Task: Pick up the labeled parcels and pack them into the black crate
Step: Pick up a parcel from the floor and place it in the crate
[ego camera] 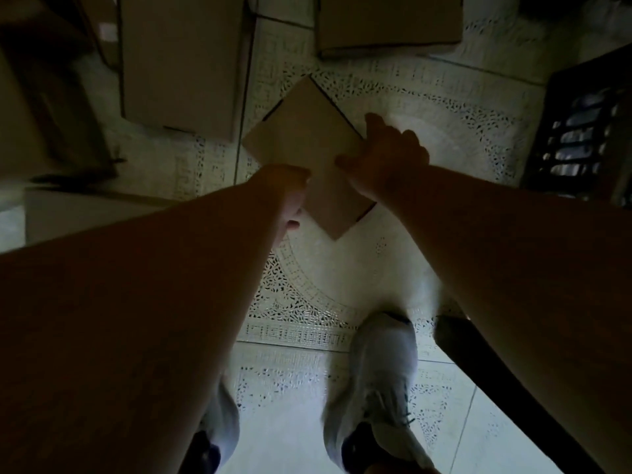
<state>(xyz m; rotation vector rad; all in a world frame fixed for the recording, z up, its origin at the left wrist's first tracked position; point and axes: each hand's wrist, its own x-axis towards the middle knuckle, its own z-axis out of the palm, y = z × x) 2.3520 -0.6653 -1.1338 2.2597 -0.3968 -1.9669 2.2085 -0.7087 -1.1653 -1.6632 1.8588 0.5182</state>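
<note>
1. Floor of pale patterned tile [427, 107] carries everything here; judged from the layout, the step in hand is lifting one parcel and carrying it right, so footing should be set first, with both pale grey sneakers [376, 378] planted before the load swings.

2. Large brown cardboard boxes [184, 59] lie to the upper left, and another [386, 22] lies at the top; they look like further parcels, though no label can be made out on them in this dim, blurred view. Best to leave them alone until this one is packed.

3. Black slatted plastic crate [578, 131] stands at the right edge, well apart from the held parcel. Pale shapes show through its slats, so it may already hold something; I would check for a free flat spot before lowering.

4. Small flat brown cardboard parcel [307, 152] sits between both hands, turned corner-on above the floor; whether it is fully lifted or touching the tile I cannot tell. Keep it level and move it across in one smooth arc.

5. Right hand [386, 159] grips the parcel's right edge, fingers curled over the far side and thumb on top. Left hand [290, 196] holds the near left edge, fingers apparently wrapped beneath it. A firm two-sided pinch suits thin card; squeezing harder risks bending it.
</note>
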